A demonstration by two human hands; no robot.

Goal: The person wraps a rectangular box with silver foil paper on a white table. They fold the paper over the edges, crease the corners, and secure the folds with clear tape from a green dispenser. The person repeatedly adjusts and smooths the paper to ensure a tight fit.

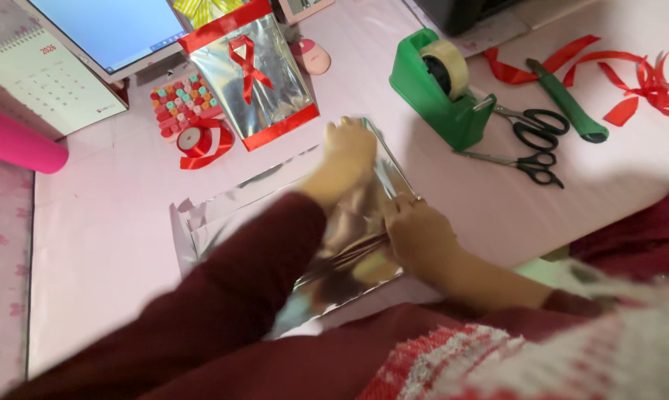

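Pink table point(127, 244), seen from the head camera. Largest item in hand: a sheet of silver foil wrap point(223, 215), lying flat at centre, its right part drawn up over something underneath that the foil and the hands hide.

Step, as judged: folding the foil over the item, mid-fold. The next move looks to call for holding the folded edge down flat and fixing it; the tape dispenser point(442, 89) stands just beyond the foil, up and to the right, within reach.

Left hand point(349, 152): pressed on the far end of the folded foil, fingers curled together over the edge. Motion blur; whether it pinches the foil or only presses, cannot tell.

Right hand point(416, 233): on the near right edge of the foil, fingers bent and close together on the crease. It appears to grip the foil, but the fingertips are hidden.

Other items, descending:
- monitor point(108, 30), top left
- calendar point(38, 81), beside it
- finished silver package point(249, 74) with red trim and bow, beyond the foil
- two pairs of scissors point(534, 144), right of the dispenser
- green utility knife point(568, 100)
- loose red ribbon point(638, 85), far right
- small ribbon roll point(197, 141), left of the package
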